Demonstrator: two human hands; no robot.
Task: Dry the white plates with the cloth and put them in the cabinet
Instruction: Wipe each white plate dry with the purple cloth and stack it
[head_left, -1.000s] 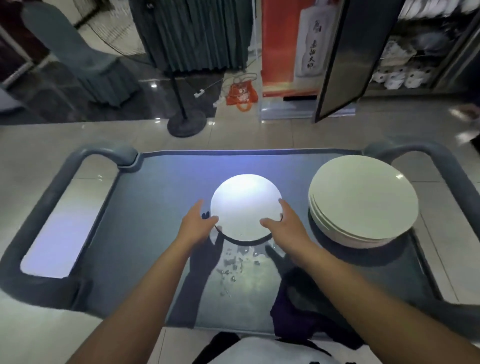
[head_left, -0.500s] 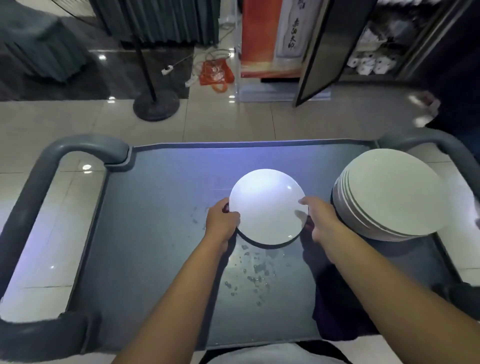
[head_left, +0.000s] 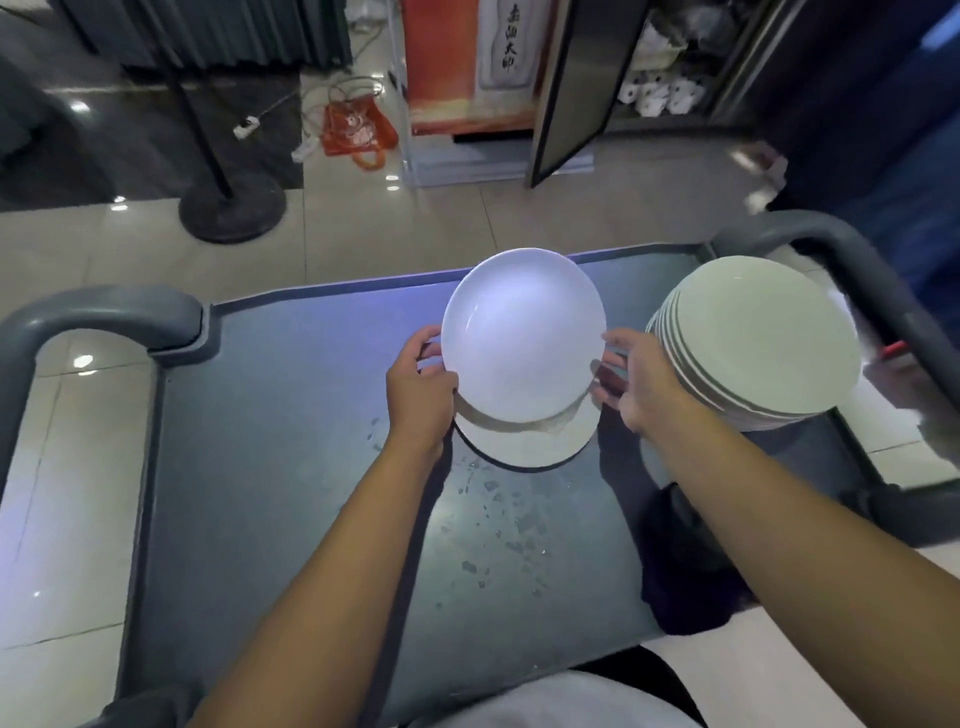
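The cart (head_left: 291, 467) is cut off at the near edge and on the left; of its two grey handles, the left handle (head_left: 98, 317) shows in full and the right handle (head_left: 852, 270) runs out of frame. Water drops (head_left: 498, 519) lie scattered on the cart top; I cannot count them.

My left hand (head_left: 421, 389) grips the left rim of one white plate (head_left: 524, 332), thumb on the face, fingers curled behind and out of sight. The plate is tilted, far edge up, and held clear of the cart. Under it lies a second plate (head_left: 530, 441), of which only the near crescent shows. My right hand (head_left: 631, 382) grips the right rim of the raised plate; its fingertips are partly hidden behind the rim.

Right of that stands a stack (head_left: 753, 338) of white plates; I count about six or seven rims, though the lower ones blur together. A dark cloth (head_left: 691, 587) lies at the near right corner of the cart, its outline lost in shadow. Across the floor the cabinet (head_left: 670, 78) stands with one door (head_left: 576, 88) open; its contents are too small to identify.

Half a second ago the plate lay flat and low between my hands; it is now lifted and tipped.
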